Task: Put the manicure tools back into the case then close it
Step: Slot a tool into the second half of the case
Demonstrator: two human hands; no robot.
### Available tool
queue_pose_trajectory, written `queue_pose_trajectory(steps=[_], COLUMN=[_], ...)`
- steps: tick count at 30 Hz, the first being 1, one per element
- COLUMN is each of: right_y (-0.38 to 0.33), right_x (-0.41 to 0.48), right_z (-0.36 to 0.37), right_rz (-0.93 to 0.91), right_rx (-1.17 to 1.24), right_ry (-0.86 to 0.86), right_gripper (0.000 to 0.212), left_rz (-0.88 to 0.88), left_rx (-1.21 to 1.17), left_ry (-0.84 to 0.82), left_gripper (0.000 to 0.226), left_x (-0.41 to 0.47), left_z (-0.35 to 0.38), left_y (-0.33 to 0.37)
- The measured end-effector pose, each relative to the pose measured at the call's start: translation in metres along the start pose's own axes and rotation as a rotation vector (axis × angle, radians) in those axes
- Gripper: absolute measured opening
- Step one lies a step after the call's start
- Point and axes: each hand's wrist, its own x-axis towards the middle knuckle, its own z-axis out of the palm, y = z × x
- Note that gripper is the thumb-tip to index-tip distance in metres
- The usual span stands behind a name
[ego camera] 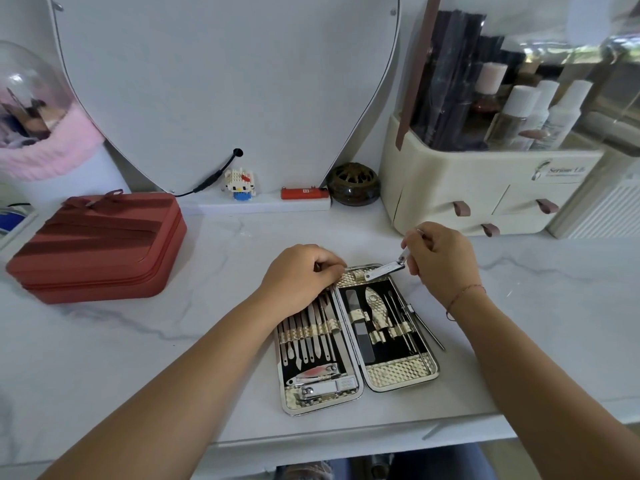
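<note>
Over the far end of the open case (398, 374), a nail clipper (384, 270) is pinched in the right hand (440, 261), its lever raised. With the lever up, it could be snagged on the pocket or dropped onto the desk (207, 306). One slim tool (429, 329) lies against the case's right rim and could be trapped at closing. Whether the curled grip of the left hand (301, 278) holds the rim or a tool cannot be told, since its fingertips are hidden.

Case's (398, 374) far corner — under left hand (301, 275)

The cream organizer (467, 178) bears a script logo, seemingly "Serious Life".
</note>
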Motion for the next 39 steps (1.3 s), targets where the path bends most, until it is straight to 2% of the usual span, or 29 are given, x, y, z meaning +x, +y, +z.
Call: queue_pose_trajectory(steps=[4, 12, 20, 26, 39], right_y=[0.001, -0.007, -0.001, -0.009, -0.015], right_x=[0.002, -0.001, 0.006, 0.006, -0.012], right_z=[0.001, 0.006, 0.005, 0.005, 0.016], right_rz=[-0.005, -0.054, 0.121, 0.065, 0.109], right_rx=[0.033, -0.033, 0.136, 0.052, 0.127], right_ry=[-0.023, 0.049, -0.09, -0.158, -0.188], right_gripper=[0.028, 0.03, 0.026, 0.028, 0.026], left_rz=[0.003, -0.003, 0.001, -0.002, -0.018], left_rx=[-0.002, -0.008, -0.015, -0.013, -0.021], left_ry=[0.004, 0.004, 0.007, 0.011, 0.021], left_gripper=[0.018, 0.017, 0.017, 0.017, 0.016], left_x=[0.0, 0.0, -0.001, -0.001, 0.001], left_z=[0.0, 0.0, 0.0, 0.0, 0.002], left_y=[0.0, 0.0, 0.001, 0.001, 0.0])
